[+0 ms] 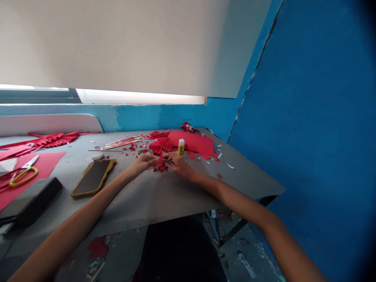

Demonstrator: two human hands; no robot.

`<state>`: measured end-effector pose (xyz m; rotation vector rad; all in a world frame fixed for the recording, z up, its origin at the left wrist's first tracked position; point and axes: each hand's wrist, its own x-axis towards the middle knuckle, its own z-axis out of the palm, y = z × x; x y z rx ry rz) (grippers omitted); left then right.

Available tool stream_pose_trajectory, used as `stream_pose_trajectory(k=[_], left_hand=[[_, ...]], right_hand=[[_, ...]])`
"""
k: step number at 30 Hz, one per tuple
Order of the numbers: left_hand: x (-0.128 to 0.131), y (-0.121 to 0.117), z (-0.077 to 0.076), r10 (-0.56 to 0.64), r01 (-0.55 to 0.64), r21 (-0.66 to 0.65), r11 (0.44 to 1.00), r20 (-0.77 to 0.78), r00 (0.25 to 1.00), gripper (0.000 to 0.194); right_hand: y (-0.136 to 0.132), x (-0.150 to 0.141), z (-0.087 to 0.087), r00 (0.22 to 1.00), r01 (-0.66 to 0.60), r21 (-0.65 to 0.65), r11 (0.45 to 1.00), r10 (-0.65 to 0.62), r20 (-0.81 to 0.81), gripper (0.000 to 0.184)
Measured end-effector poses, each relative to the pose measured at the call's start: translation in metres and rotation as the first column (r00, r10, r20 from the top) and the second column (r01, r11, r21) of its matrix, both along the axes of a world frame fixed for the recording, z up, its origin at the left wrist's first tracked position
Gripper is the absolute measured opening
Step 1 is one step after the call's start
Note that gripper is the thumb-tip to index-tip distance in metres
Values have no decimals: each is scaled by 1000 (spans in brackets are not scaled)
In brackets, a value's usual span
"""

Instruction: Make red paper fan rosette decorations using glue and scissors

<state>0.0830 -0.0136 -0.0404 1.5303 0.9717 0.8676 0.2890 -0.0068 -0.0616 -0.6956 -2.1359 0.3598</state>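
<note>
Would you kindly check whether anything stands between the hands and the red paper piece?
Nothing visible does: the left hand and right hand already touch the red paper piece, with only red scraps beneath it.

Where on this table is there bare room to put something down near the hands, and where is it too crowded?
Bare grey tabletop shows on the person's side of the left hand and right hand, up to the gold-framed dark panel. Another patch lies right of the red paper sheet. It is crowded around the glue stick and red paper scraps.

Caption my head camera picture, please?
Bare left hand and right hand pinch crumpled red paper near a white-capped yellow glue stick.
</note>
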Motion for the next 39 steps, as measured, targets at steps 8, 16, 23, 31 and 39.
stream_pose_trajectory(k=[8, 16, 23, 31, 39], left_hand=[[0, -1, -1, 56, -40, -167, 985, 96, 994, 30], [-3, 2, 2, 100, -51, -253, 966, 185, 978, 11], [-4, 1, 4, 27, -13, -135, 991, 107, 994, 28], [-6, -1, 5, 9, -8, -79, 997, 15, 1000, 34], [-6, 4, -3, -1, 1, -12, 1000, -27, 1000, 37]], right_hand=[[1, 9, 6, 970, -9, 257, 966, -54, 237, 33], [-2, 15, 18, 914, -95, 468, 879, -109, 390, 34], [-1, 16, 20, 897, -89, 487, 869, -142, 418, 33], [4, 14, 11, 946, -93, 352, 931, -28, 324, 36], [3, 10, 10, 992, -14, 30, 999, 10, 127, 24]])
